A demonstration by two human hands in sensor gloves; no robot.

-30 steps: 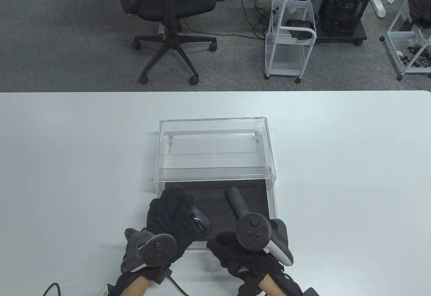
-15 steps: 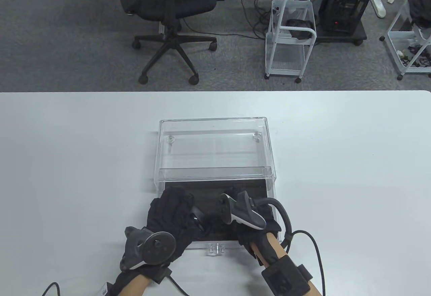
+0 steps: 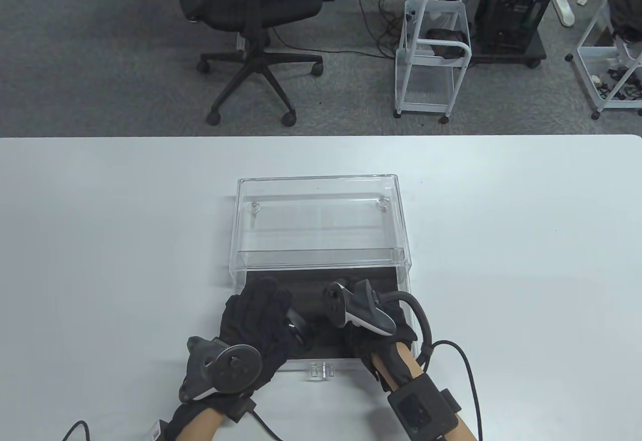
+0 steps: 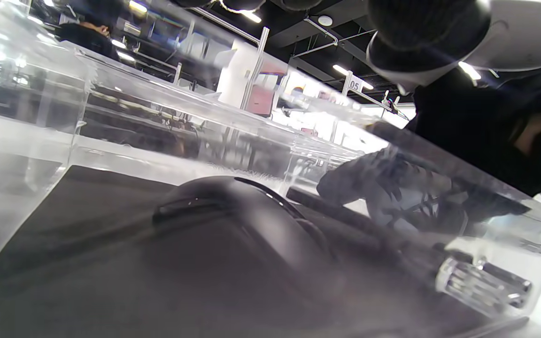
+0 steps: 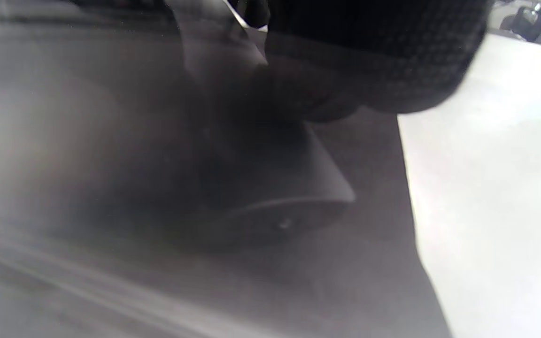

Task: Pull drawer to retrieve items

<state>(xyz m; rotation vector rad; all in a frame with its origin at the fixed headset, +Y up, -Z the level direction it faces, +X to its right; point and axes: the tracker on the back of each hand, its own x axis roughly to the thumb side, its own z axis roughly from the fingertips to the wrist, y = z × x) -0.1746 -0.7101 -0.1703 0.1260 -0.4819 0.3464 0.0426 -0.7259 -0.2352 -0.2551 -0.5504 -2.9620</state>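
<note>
Clear acrylic forms the drawer box (image 3: pixel 321 220) standing mid-desk (image 3: pixel 100 240), its drawer (image 3: pixel 407 305) pulled out toward the near edge, a dark liner (image 3: pixel 311 285) covering its floor. A black computer mouse (image 4: pixel 247 220) lies on the liner's left part; the left hand (image 3: pixel 256 320) rests over it, fingers curved down around it. The right hand (image 3: pixel 386 330) reaches into the drawer's right part, where a dark cylindrical object (image 5: pixel 275 188) lies beneath its fingers; whether they grip it I cannot tell, the wrist view being blurred. A clear handle (image 3: pixel 321 370) juts from the drawer front between the two wrists. Beyond the desk stand an office chair (image 3: pixel 251 4) and a white wire cart (image 3: pixel 431 54).
</note>
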